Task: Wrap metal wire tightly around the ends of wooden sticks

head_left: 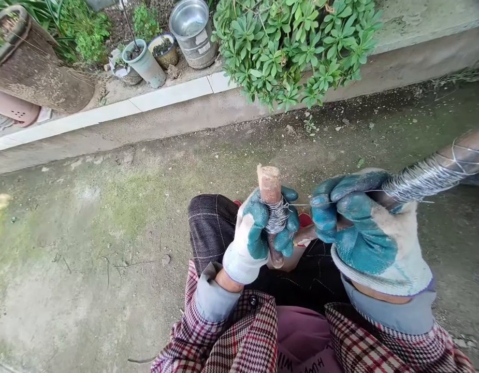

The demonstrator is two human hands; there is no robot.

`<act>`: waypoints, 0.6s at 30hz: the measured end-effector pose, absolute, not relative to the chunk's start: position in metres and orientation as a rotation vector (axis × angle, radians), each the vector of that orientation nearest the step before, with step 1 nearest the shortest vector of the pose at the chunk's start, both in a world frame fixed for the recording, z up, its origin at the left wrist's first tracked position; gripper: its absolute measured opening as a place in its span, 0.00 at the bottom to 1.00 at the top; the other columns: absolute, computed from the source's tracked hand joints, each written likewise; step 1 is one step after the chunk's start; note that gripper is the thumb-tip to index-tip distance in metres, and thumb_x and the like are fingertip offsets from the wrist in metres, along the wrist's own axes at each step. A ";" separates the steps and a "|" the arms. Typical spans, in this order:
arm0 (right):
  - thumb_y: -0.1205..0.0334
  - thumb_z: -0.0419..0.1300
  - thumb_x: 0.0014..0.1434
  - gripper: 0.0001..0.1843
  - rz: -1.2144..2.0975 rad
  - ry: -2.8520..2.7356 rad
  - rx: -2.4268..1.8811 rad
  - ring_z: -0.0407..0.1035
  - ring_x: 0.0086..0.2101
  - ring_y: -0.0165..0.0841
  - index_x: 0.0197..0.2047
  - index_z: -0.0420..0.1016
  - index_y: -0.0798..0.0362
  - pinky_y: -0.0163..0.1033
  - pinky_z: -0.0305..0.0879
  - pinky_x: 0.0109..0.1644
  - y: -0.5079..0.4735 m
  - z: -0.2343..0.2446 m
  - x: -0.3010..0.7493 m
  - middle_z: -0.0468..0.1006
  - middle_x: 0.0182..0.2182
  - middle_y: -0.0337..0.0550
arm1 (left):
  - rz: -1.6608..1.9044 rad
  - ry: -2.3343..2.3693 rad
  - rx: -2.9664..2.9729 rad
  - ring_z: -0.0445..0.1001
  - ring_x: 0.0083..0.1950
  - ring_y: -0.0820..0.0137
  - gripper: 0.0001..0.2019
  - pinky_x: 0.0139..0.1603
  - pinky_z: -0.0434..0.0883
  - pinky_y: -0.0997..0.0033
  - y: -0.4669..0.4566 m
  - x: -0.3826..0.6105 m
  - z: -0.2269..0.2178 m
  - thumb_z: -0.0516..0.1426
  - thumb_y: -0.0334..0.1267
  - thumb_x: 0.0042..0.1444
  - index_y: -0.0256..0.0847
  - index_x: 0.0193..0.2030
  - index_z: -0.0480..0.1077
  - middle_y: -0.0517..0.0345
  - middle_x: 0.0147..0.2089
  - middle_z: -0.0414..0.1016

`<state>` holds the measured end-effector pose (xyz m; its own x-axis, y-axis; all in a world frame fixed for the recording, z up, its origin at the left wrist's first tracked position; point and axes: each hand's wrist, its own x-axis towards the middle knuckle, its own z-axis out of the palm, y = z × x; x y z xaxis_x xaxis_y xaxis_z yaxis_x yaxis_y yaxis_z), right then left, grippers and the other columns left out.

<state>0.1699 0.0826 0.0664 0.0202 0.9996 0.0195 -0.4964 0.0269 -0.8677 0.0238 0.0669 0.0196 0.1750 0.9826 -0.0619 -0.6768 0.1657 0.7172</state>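
My left hand [258,233], in a white glove with a teal coated palm, is closed round a short wooden stick [270,186]. Thin silvery wire [277,216] is wound in a thick band about the stick's middle. My right hand [363,223], gloved the same way, grips a longer wooden pole [470,147] that runs off past the right edge. Many loops of wire [421,181] wrap that pole just beyond my fingers. A single strand stretches between the short stick and my right fingers. My right fingertips hide part of the pole.
A low wall with a white tiled edge [173,96] crosses the top. On it stand a large brown pot [37,67], a pale green pot [146,65], a metal pot [194,36] and a leafy bush [293,46]. Mossy concrete ground [107,233] lies below.
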 end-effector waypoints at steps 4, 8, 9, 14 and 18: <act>0.61 0.78 0.54 0.05 1.369 -0.790 -0.822 0.70 0.17 0.28 0.31 0.88 0.45 0.31 0.66 0.13 0.083 0.069 0.168 0.85 0.28 0.37 | 1.276 0.619 0.645 0.59 0.13 0.78 0.25 0.12 0.60 0.79 0.068 0.020 0.021 0.63 0.61 0.61 0.40 0.49 0.75 0.68 0.21 0.68; 0.61 0.78 0.54 0.04 1.294 -0.824 -0.830 0.72 0.18 0.29 0.32 0.88 0.46 0.32 0.67 0.14 0.079 0.069 0.166 0.86 0.29 0.39 | 1.262 0.652 0.666 0.64 0.15 0.78 0.23 0.14 0.66 0.79 0.071 0.014 0.028 0.66 0.58 0.59 0.39 0.46 0.75 0.66 0.24 0.71; 0.61 0.79 0.54 0.05 1.272 -0.843 -0.842 0.73 0.19 0.29 0.32 0.89 0.47 0.33 0.69 0.15 0.078 0.068 0.166 0.86 0.30 0.40 | 1.266 0.667 0.672 0.65 0.16 0.77 0.23 0.15 0.68 0.78 0.071 0.013 0.029 0.66 0.58 0.59 0.39 0.46 0.75 0.65 0.25 0.72; 0.59 0.79 0.56 0.04 1.256 -0.937 -0.840 0.78 0.24 0.35 0.35 0.90 0.43 0.41 0.79 0.23 0.073 0.066 0.170 0.87 0.33 0.41 | 1.310 0.671 0.689 0.70 0.18 0.74 0.19 0.14 0.68 0.78 0.070 0.010 0.029 0.64 0.55 0.63 0.40 0.49 0.78 0.62 0.28 0.76; 0.56 0.76 0.60 0.02 1.317 -1.015 -0.795 0.80 0.26 0.38 0.38 0.90 0.40 0.45 0.82 0.27 0.073 0.064 0.175 0.88 0.35 0.42 | 1.319 0.663 0.716 0.71 0.18 0.74 0.21 0.14 0.68 0.78 0.068 0.009 0.025 0.63 0.57 0.64 0.41 0.51 0.80 0.62 0.27 0.76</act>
